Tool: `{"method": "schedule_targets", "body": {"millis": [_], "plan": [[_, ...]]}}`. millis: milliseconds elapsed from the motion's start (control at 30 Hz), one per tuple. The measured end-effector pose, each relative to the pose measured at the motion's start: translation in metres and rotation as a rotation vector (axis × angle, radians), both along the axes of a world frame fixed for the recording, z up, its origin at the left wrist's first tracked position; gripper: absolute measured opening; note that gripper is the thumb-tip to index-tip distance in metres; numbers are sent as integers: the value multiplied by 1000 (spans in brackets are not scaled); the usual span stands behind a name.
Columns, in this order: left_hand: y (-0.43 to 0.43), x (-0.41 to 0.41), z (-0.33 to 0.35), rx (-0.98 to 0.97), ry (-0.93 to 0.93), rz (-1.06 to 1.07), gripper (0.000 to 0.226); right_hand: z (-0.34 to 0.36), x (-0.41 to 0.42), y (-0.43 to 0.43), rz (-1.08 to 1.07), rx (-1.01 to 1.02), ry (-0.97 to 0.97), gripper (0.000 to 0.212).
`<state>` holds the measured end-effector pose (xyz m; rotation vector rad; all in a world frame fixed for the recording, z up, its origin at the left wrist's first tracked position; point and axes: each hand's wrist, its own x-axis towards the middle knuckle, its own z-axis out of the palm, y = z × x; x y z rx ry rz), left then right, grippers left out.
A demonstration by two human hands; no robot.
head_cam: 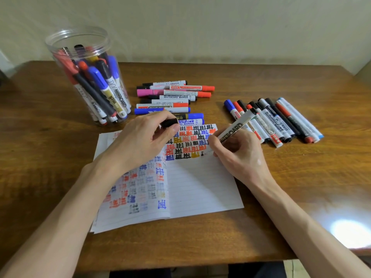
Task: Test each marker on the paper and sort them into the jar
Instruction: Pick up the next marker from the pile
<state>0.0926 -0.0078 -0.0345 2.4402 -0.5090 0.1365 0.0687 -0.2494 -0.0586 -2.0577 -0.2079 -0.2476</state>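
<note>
Head view: right hand (239,155) pinches the white marker (234,128), tip down at the paper (200,187) where the last row of test marks (186,155) ends, left hand (144,141) grips a black cap (169,123) over the paper's top edge, jar (88,77) beyond its far left corner, so one short, firm stroke should tell.

table (301,187): brown wood, glossy, grain visible
glare (349,231): bright white patch near table's right front corner
wall (220,23): pale, plain, behind far edge

Your table (301,177) glossy varnished wood, your jar (58,47) clear smooth plastic, your paper (200,187) matt white and lined, your markers (270,122) smooth shiny plastic
</note>
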Motion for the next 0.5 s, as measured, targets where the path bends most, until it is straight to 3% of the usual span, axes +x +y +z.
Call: {"method": "schedule_targets", "body": {"millis": [200,500], "plan": [[0,1,-1,23,2,4,30,-2,0,-2,-110,5,10,20],[1,2,-2,19,-9,-5,30,1,0,-1,-46,124,45,16]]}}
